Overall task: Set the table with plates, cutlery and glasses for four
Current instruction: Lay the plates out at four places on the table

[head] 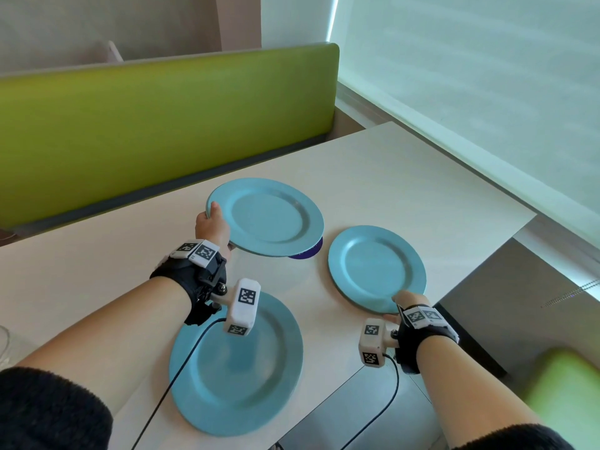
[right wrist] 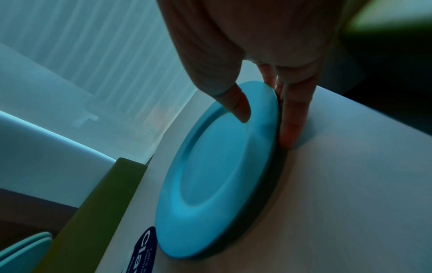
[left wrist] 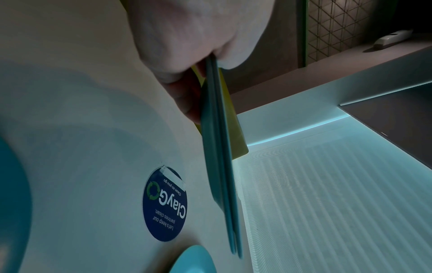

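Blue plates are on or above the white table. My left hand grips the left rim of a blue plate stack held above the table. In the left wrist view, that stack shows edge-on as two plates pinched together by my left hand. My right hand pinches the near rim of a second blue plate, which lies on the table. There my thumb is on top of that plate and my fingers are under its edge. A third blue plate lies at the near table edge.
A green bench back runs along the table's far side, and a window blind stands on the right. A round dark blue sticker is stuck to the table under the lifted stack. A green seat is at the lower right.
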{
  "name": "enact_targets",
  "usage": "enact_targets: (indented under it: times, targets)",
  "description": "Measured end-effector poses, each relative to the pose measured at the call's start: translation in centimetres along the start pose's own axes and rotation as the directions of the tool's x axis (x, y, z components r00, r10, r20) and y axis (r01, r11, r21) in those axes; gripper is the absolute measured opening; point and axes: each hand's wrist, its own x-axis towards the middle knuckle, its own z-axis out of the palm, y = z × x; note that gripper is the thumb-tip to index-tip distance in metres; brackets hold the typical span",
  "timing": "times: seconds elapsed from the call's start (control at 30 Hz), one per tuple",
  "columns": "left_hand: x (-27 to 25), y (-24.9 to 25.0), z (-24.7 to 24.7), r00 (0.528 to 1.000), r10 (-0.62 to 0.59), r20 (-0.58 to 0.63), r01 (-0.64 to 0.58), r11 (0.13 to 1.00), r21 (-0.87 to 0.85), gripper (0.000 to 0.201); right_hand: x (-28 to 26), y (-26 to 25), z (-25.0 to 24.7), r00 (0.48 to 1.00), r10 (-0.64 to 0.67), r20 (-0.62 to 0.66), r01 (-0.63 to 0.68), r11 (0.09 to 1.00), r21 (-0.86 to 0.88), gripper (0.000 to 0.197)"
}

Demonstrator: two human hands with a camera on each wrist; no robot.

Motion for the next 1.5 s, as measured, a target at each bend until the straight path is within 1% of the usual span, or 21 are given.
enact_targets:
  times: [0.07, 0.1, 0.17, 0.27, 0.33, 0.43, 0.57, 0.63, 0.67, 0.73, 0.8, 0.87, 0.9, 0.97, 1.03, 1.1, 1.17, 1.27, 1.37, 1.47, 1.5]
  targets:
    - [-0.2, 0.0, 0.0, 1.000, 0.002, -0.003, -0.002, 1.000, -0.004, 0.047, 0.6, 0.3, -0.3, 0.999, -0.020, -0.036, 0.017, 0.997, -0.080, 0.042]
    - [-0.3, 0.0, -0.1, 1.000, 0.001, -0.001, -0.001, 1.000, -0.007, 0.047, 1.3, 0.5, -0.3, 0.998, -0.048, -0.030, 0.044, 0.992, -0.121, 0.037]
    - [-0.5, 0.0, -0.3, 1.000, 0.000, 0.005, 0.000, 1.000, -0.013, 0.047, 0.2, 0.4, -0.3, 0.998, -0.053, -0.032, 0.046, 0.983, -0.179, 0.026]
    - [-0.6, -0.2, -0.9, 1.000, 0.003, 0.017, -0.002, 1.000, -0.019, 0.046, -1.2, 0.1, -0.4, 0.995, -0.045, -0.093, 0.018, 0.963, -0.269, 0.041]
    - [-0.7, -0.3, -1.5, 1.000, -0.001, 0.027, 0.002, 1.000, -0.018, 0.047, -1.5, 0.2, -0.5, 0.993, -0.065, -0.103, 0.030, 0.951, -0.309, 0.041]
    - [-0.9, -0.3, -2.6, 0.999, -0.008, 0.040, 0.009, 1.000, -0.021, 0.047, -2.7, 0.1, -0.5, 0.992, -0.082, -0.094, 0.048, 0.947, -0.318, 0.035]
    - [-1.1, 0.2, -4.4, 0.999, 0.003, 0.051, -0.001, 1.000, -0.028, 0.047, -4.6, -0.6, 0.4, 0.986, -0.086, -0.140, 0.042, 0.955, -0.293, 0.051]
    - [-1.4, 0.6, -5.5, 0.998, 0.012, 0.064, -0.010, 0.999, -0.032, 0.048, -6.4, -1.3, 1.6, 0.976, -0.137, -0.172, 0.092, 0.965, -0.246, 0.054]
    - [-1.5, 0.8, -6.1, 0.997, 0.014, 0.074, -0.011, 0.999, -0.035, 0.048, -7.5, -1.7, 2.5, 0.967, -0.200, -0.159, 0.163, 0.961, -0.221, 0.050]
    - [-1.5, 1.2, -6.8, 0.995, 0.009, 0.101, -0.006, 0.999, -0.033, 0.049, -9.7, -2.9, 4.7, 0.943, -0.330, -0.047, 0.321, 0.938, -0.132, 0.035]
    - [-1.7, 1.6, -8.0, 0.989, -0.002, 0.146, 0.007, 0.999, -0.033, 0.046, -13.5, -4.2, 7.2, 0.905, -0.416, 0.086, 0.419, 0.908, -0.015, 0.025]
    - [-2.1, 2.0, -9.2, 0.985, -0.008, 0.174, 0.014, 0.999, -0.036, 0.044, -17.3, -5.2, 9.6, 0.862, -0.465, 0.200, 0.454, 0.885, 0.101, 0.030]
    - [-2.2, 2.2, -9.9, 0.984, -0.011, 0.175, 0.016, 0.999, -0.029, 0.048, -19.0, -5.5, 10.7, 0.843, -0.479, 0.244, 0.458, 0.878, 0.142, 0.033]
    - [-2.2, 2.5, -11.4, 0.986, -0.016, 0.164, 0.022, 0.999, -0.039, 0.051, -21.3, -5.6, 12.5, 0.825, -0.502, 0.260, 0.462, 0.864, 0.200, 0.031]
    - [-1.9, 2.8, -12.9, 0.989, -0.033, 0.142, 0.048, 0.994, -0.103, 0.044, -22.7, -5.3, 13.9, 0.825, -0.503, 0.257, 0.456, 0.862, 0.221, 0.023]
    - [-1.5, 3.2, -14.2, 0.990, -0.046, 0.132, 0.064, 0.988, -0.138, 0.044, -23.6, -5.1, 15.0, 0.824, -0.501, 0.265, 0.453, 0.863, 0.224, 0.021]
    - [-1.0, 3.7, -15.4, 0.991, -0.032, 0.126, 0.051, 0.987, -0.153, 0.042, -24.5, -5.1, 15.9, 0.823, -0.505, 0.261, 0.451, 0.859, 0.241, 0.019]
    - [0.1, 4.3, -16.6, 0.995, -0.021, 0.097, 0.033, 0.991, -0.129, 0.044, -25.1, -5.5, 16.6, 0.832, -0.485, 0.269, 0.411, 0.865, 0.289, 0.014]
    - [1.5, 5.0, -18.2, 1.000, -0.012, -0.003, 0.012, 0.994, -0.110, 0.045, -24.9, -6.3, 17.1, 0.837, -0.468, 0.284, 0.390, 0.873, 0.292, 0.011]
    - [3.4, 5.6, -20.3, 0.991, -0.003, -0.137, -0.015, 0.991, -0.136, 0.046, -23.9, -7.2, 18.0, 0.866, -0.411, 0.285, 0.293, 0.879, 0.376, 0.018]
    - [3.9, 5.9, -21.1, 0.983, -0.004, -0.182, -0.023, 0.989, -0.145, 0.047, -23.5, -7.4, 18.3, 0.874, -0.399, 0.276, 0.276, 0.877, 0.393, 0.016]
